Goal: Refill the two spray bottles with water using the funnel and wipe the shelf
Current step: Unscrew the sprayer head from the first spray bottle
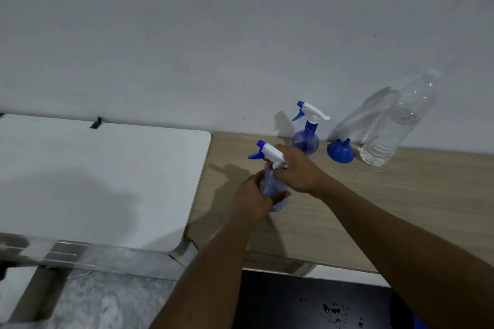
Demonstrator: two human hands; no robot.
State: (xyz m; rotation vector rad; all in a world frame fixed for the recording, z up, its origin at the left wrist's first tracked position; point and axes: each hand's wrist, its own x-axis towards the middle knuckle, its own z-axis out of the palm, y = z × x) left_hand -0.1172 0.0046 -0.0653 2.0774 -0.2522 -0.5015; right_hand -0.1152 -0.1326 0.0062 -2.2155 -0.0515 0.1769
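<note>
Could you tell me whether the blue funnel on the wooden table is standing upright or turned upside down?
Upside down: the blue funnel rests on its wide mouth on the wooden table, with its narrow spout pointing up, between the far spray bottle and the water bottle.

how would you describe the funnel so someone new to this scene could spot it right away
Look along the wooden table where it meets the wall. The blue funnel sits there upside down, spout up, between the standing spray bottle and the clear water bottle. It is the only solid blue, dome-shaped piece with no trigger head.
</note>
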